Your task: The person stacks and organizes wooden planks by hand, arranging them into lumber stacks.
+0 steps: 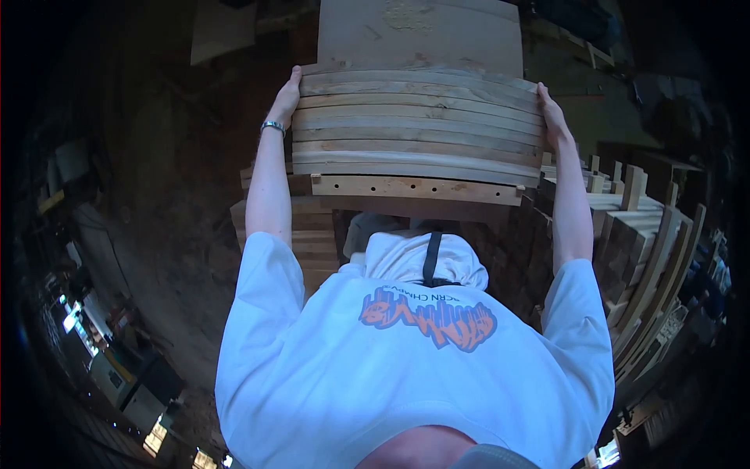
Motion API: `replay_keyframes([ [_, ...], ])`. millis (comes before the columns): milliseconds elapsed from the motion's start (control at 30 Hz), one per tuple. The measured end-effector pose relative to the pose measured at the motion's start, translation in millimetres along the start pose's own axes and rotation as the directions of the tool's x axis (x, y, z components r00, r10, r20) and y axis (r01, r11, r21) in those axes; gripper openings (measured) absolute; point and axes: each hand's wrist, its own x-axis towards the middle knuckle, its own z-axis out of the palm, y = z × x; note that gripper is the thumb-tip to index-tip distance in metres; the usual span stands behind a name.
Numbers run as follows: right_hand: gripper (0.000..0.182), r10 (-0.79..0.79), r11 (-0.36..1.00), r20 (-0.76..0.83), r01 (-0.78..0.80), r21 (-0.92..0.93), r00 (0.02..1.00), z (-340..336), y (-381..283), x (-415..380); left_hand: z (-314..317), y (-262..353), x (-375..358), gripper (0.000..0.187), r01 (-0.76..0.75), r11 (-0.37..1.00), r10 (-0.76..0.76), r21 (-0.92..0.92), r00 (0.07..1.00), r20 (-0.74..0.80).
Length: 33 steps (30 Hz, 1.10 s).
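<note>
A row of long wooden boards (418,123) lies side by side in front of me, their lengths running left to right. My left hand (287,98), with a banded watch or bracelet at the wrist, is pressed against the boards' left ends. At the opposite ends, my right hand (552,115) holds them the same way, so the boards sit between both palms. Some fingers are hidden behind the wood. Along the near side runs a pale wooden strip (414,188) with several dark holes. Beyond the boards is a flat, light-coloured panel (422,39).
Stacked timber (629,242) with upright slats stands close on my right. More wooden pieces (312,227) are piled below the boards at the left. A dark floor (180,234) stretches to the left, with machine-like equipment (137,387) at the lower left.
</note>
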Motion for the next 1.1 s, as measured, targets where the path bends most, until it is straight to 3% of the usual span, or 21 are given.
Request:
replay_keyframes([
  [67,0.082,-0.108,0.926,-0.265,0.000,-0.378,0.958,-5,3,17,-12,-15,14,0.077,-0.026,0.994,0.026,0.106,1.000,-0.004],
  [100,0.086,-0.419,0.771,-0.513,-0.004,-0.636,0.749,5,4,-4,-11,-16,14,0.077,-0.044,0.994,0.043,0.105,0.999,0.008],
  [133,0.084,-0.644,0.646,-0.431,0.148,-0.749,0.632,18,3,-24,-3,-8,-8,0.073,-0.079,0.911,0.193,0.405,0.949,-0.249],
  [167,0.082,-0.824,0.470,-0.311,0.265,-0.842,0.473,32,1,-46,6,-4,-32,0.070,-0.014,0.752,0.394,0.659,0.810,-0.433],
  [200,0.075,-0.720,0.476,-0.117,0.364,-0.801,0.684,64,-16,-90,22,-2,-50,0.066,-0.145,0.626,0.655,0.767,0.631,-0.416],
  [233,0.068,-0.873,0.332,-0.073,0.478,-0.813,0.482,110,26,-95,45,9,-61,0.064,-0.324,0.506,0.788,0.799,0.550,-0.276],
  [267,0.062,-0.864,0.260,0.086,0.586,-0.768,0.496,152,41,-130,79,23,-71,0.062,-0.535,0.447,0.828,0.717,0.551,-0.106],
  [300,0.061,-0.769,0.349,0.141,0.594,-0.724,0.624,188,42,-173,117,31,-77,0.059,-0.714,0.387,0.857,0.583,0.511,0.057],
  [367,0.062,-0.819,0.301,0.048,0.499,-0.813,0.572,222,67,-185,182,45,-74,0.055,-0.607,0.238,0.820,0.758,0.544,0.178],
  [400,0.062,-0.834,0.282,0.048,0.500,-0.819,0.549,224,66,-179,189,50,-62,0.055,-0.614,0.233,0.837,0.754,0.522,0.166],
  [467,0.064,-0.796,0.373,-0.014,0.473,-0.798,0.605,224,70,-177,207,47,-43,0.054,-0.464,0.106,0.753,0.879,0.615,0.233],
  [500,0.062,-0.818,0.355,-0.019,0.480,-0.802,0.574,224,71,-173,213,43,-37,0.054,-0.480,0.105,0.770,0.871,0.593,0.234],
  [567,0.058,-0.824,0.356,-0.036,0.467,-0.809,0.565,222,65,-164,215,46,-34,0.053,-0.466,0.167,0.707,0.869,0.671,0.224],
  [733,0.058,-0.809,0.357,-0.028,0.452,-0.817,0.587,217,43,-125,232,65,0,0.047,-0.488,0.168,0.782,0.856,0.595,0.185],
  [1100,0.057,-0.847,0.340,-0.061,0.448,-0.827,0.528,233,-100,66,249,236,183,0.046,-0.312,0.109,0.736,0.944,0.663,0.134],
])
